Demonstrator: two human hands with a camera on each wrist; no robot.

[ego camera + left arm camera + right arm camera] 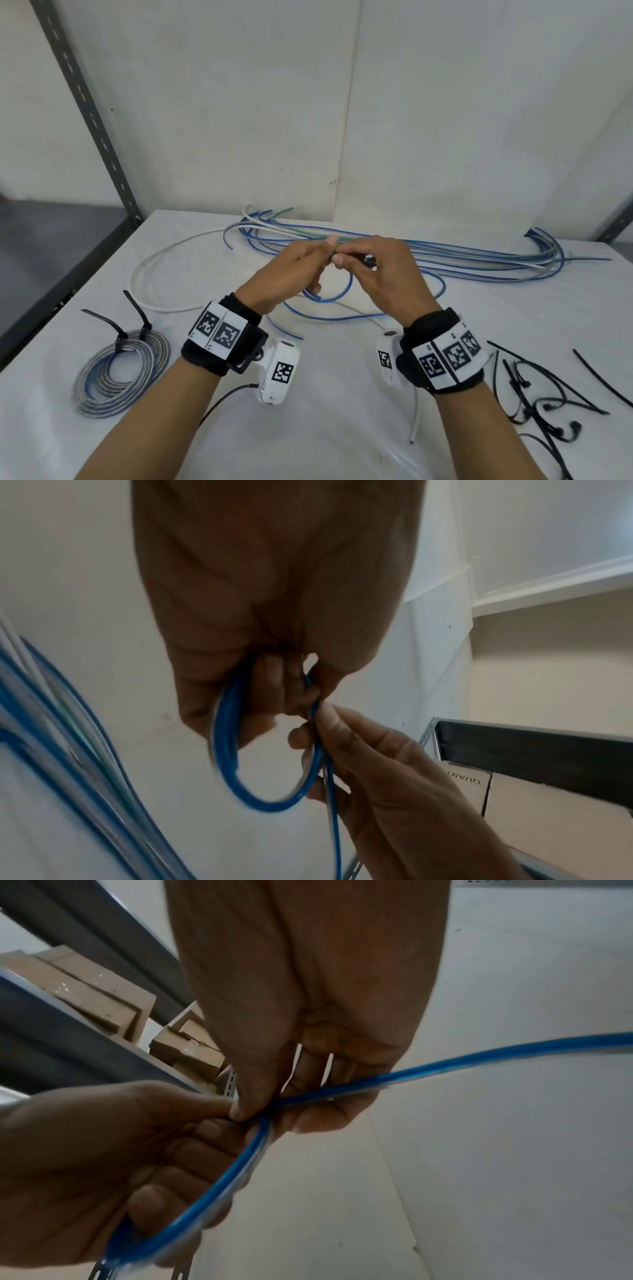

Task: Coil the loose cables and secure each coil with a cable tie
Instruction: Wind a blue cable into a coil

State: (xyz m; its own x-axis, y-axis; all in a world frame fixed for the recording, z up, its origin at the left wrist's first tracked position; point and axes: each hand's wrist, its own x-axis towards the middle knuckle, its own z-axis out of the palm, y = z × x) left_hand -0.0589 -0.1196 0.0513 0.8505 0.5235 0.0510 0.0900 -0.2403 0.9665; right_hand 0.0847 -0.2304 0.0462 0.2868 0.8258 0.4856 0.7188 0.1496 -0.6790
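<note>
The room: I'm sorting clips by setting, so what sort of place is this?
Probably a storeroom or workshop: grey slotted metal shelving, cardboard boxes on a shelf, and a white table strewn with loose cables.

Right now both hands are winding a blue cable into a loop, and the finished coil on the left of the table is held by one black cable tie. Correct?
Nearly. The head view shows the finished coil bound by two black cable ties, not one. Both the left hand and right hand do hold the blue cable in a loop.
</note>
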